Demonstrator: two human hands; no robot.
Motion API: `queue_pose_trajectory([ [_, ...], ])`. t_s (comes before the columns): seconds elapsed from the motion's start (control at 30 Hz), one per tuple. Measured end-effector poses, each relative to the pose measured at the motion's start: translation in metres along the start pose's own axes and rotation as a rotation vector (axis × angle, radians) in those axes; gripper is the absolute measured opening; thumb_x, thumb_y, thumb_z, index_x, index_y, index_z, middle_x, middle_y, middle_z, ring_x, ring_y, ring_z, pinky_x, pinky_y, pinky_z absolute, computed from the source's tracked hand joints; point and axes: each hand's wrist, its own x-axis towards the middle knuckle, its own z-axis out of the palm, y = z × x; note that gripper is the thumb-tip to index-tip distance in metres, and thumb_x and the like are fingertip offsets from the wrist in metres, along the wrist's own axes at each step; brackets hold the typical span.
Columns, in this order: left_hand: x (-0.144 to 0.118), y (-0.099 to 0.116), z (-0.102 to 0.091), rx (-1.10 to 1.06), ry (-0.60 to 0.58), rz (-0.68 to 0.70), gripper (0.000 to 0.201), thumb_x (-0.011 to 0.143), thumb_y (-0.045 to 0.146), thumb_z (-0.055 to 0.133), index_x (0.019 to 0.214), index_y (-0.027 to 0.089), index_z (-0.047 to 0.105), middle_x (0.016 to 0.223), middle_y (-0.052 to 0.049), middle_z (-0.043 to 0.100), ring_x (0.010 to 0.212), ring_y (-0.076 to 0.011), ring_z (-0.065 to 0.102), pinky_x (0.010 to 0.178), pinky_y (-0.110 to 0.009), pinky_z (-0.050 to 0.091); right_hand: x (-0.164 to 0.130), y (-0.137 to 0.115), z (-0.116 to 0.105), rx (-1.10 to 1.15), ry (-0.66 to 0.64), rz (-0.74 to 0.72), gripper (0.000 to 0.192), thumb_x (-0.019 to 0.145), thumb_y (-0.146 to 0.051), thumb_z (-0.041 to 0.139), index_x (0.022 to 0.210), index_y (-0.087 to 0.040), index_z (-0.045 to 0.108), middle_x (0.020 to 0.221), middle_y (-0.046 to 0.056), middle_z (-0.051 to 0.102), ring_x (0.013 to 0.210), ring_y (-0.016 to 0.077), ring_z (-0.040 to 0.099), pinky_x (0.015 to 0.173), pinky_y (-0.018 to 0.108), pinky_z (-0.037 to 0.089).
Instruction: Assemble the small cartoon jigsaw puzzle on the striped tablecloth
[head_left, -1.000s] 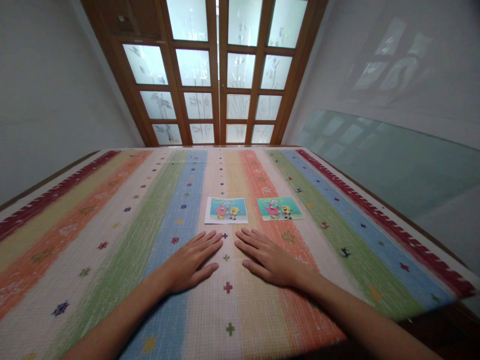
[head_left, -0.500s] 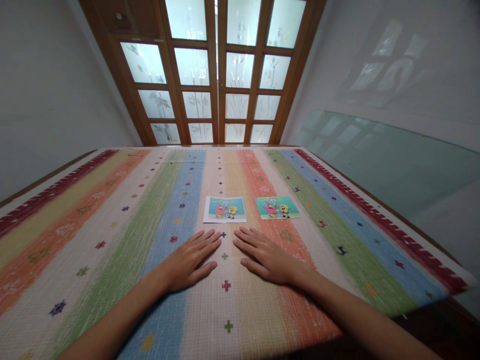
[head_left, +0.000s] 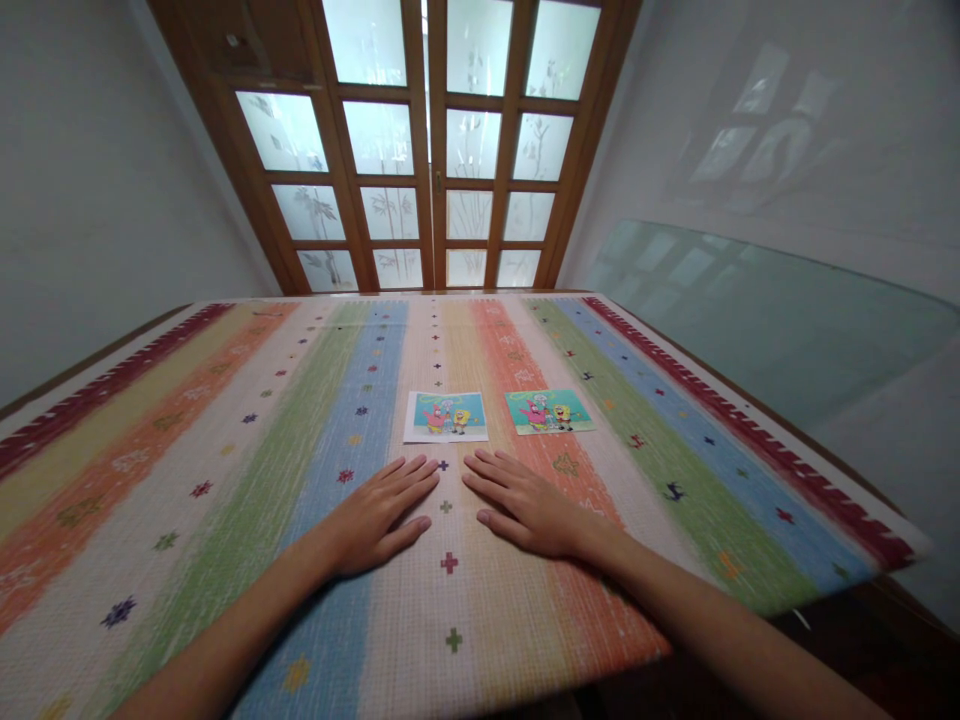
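My left hand [head_left: 385, 513] lies palm down on the striped tablecloth [head_left: 247, 520], fingers stretched out and thumb apart. Opposite it, my right hand [head_left: 529, 503] rests flat in the same way, a short gap between the two sets of fingertips. Neither hand holds anything. Just beyond the fingertips lies a cartoon picture with a white border [head_left: 445, 416]. To its right is a second cartoon picture without a white border [head_left: 550, 411], showing what looks like the same scene. Both pictures lie flat, apart from each other, and no finger touches them.
Wooden double doors with frosted panes [head_left: 390, 140] stand behind the table's far edge. A pale greenish glass panel [head_left: 750, 320] is along the right wall. The table's near edge [head_left: 600, 672] runs below my right forearm, with a dark area beneath.
The whole view has shifted slightly, so the pictures and doors sit a little further left. My hands have kept their place on the tablecloth, and the pictures have not moved on it.
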Motion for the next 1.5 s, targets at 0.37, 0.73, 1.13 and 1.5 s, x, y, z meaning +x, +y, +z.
queue_pose_trajectory([
  [0.37,0.001,0.001,-0.001,0.056,-0.01,-0.004,0.056,0.108,0.043,0.042,0.159,0.023,0.034,0.163,-0.009,0.038,0.152,-0.0255,0.033,0.126,-0.05,0.026,0.003,-0.001,-0.002,-0.028,-0.022,-0.004,0.054,0.105,-0.039,0.044,0.153,-0.014,0.047,0.162,0.015,0.039,0.153,0.0285,0.031,0.126,0.053,0.025],
  [0.73,0.01,0.013,-0.006,0.026,0.182,0.055,0.043,0.102,0.03,0.048,0.144,0.02,0.052,0.142,-0.013,0.062,0.14,-0.0286,0.051,0.115,-0.052,0.044,0.002,0.002,0.004,-0.008,0.026,-0.025,0.054,0.106,-0.041,0.044,0.154,-0.018,0.046,0.162,0.014,0.039,0.153,0.0286,0.032,0.125,0.055,0.027],
  [1.13,0.079,0.027,0.008,0.068,0.253,-0.085,0.048,0.108,0.041,0.034,0.144,0.012,0.048,0.144,-0.017,0.058,0.137,-0.0294,0.051,0.114,-0.05,0.043,0.003,0.003,0.004,-0.063,0.046,-0.047,0.051,0.105,-0.038,0.045,0.149,-0.012,0.052,0.158,0.017,0.045,0.152,0.0291,0.033,0.125,0.053,0.029],
  [1.5,0.059,-0.005,0.019,0.246,0.154,-0.227,0.06,0.109,0.052,0.021,0.149,0.017,0.05,0.159,-0.014,0.044,0.15,-0.0336,0.034,0.12,-0.055,0.032,0.0,0.004,0.005,-0.018,0.021,-0.025,0.057,0.106,-0.039,0.043,0.159,-0.018,0.038,0.163,0.013,0.036,0.154,0.029,0.029,0.125,0.054,0.028],
])
